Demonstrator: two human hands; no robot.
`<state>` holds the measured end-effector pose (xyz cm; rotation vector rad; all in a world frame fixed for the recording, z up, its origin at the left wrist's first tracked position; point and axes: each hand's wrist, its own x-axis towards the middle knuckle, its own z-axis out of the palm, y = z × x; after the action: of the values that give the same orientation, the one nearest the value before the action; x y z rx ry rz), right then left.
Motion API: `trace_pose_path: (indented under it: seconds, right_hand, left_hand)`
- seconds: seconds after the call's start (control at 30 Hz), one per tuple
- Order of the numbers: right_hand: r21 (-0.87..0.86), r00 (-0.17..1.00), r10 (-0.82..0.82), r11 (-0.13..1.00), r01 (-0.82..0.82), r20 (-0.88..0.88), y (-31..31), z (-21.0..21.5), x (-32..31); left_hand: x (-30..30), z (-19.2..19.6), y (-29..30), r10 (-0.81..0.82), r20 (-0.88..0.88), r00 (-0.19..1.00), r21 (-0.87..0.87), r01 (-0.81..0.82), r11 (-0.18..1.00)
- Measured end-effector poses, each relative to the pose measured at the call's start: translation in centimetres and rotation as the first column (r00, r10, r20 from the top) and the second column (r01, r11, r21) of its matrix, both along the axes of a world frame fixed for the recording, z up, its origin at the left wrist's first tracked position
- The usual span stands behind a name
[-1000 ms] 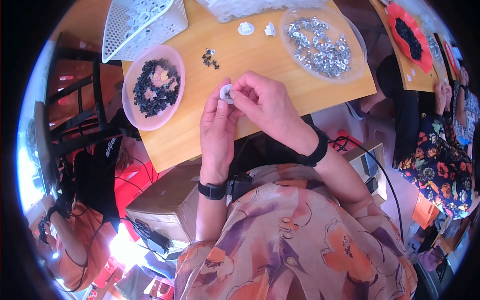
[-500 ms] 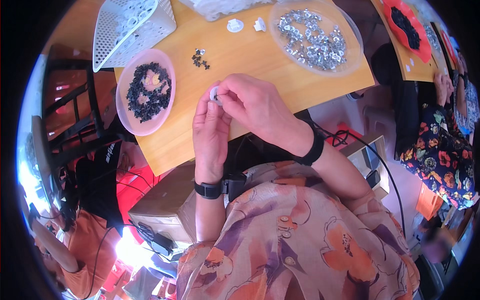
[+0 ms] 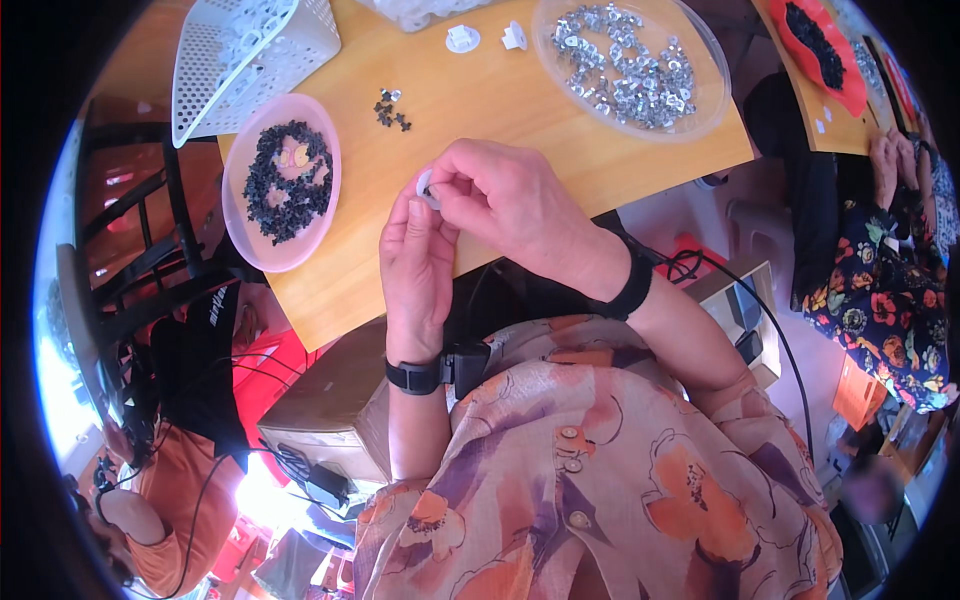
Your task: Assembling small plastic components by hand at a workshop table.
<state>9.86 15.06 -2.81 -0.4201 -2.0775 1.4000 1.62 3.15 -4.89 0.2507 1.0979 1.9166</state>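
Over the front part of the wooden table, my left hand (image 3: 418,255) pinches a small round white plastic part (image 3: 426,188) between thumb and fingers. My right hand (image 3: 510,205) is closed against the same part, its thumb and forefinger at the part's face. A dark spot shows there, too small to name. Beyond my hands lies a small pile of black pieces (image 3: 390,112) with a shiny metal bit among them. Two white plastic parts, one lying flat (image 3: 462,39) and one on its side (image 3: 514,37), rest farther back.
A pink dish (image 3: 232,205) of black pieces stands at left, beside a white perforated basket (image 3: 200,120) of white parts. At right is a clear round tray (image 3: 640,85) of metal pieces. Co-workers sit on both sides; a black cable (image 3: 775,345) hangs at right.
The view has shifted slightly. Both hands still work on the white part in nearly the same place, with small finger movements. The person at lower left has moved an arm.
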Motion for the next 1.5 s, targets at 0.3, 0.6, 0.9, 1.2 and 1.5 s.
trace_pose_path:
  seconds: [0.3, 0.6, 0.9, 1.2, 1.5]
  right_hand:
    - [0.053, 0.999, -0.033, 0.998, 0.035, -0.035, -0.1, -0.1, -0.1]
    - [-0.055, 0.999, 0.0, 0.998, -0.002, -0.038, -0.1, 0.1, -0.1]
    - [-0.378, 0.995, 0.098, 0.921, -0.093, -0.007, 0.4, 0.0, 0.4]
    - [-0.189, 0.997, -0.076, 0.979, 0.072, -0.014, -0.7, 0.1, 0.4]
    - [-0.145, 0.996, -0.088, 0.986, 0.084, -0.024, -1.0, -0.3, 0.4]
  left_hand:
    - [0.0, 0.0, 0.1, 0.015, 0.018, 1.0, -0.003, -0.015, 1.0]
    - [-0.3, -0.2, -0.2, 0.011, -0.051, 0.999, 0.034, -0.01, 0.999]
    - [0.0, -1.0, -0.8, -0.025, -0.04, 0.999, 0.066, 0.028, 0.997]
    - [0.3, -0.2, 0.0, -0.019, -0.081, 0.997, -0.025, 0.017, 1.0]
    - [0.4, -0.2, -0.1, -0.015, -0.033, 0.999, 0.027, 0.016, 1.0]
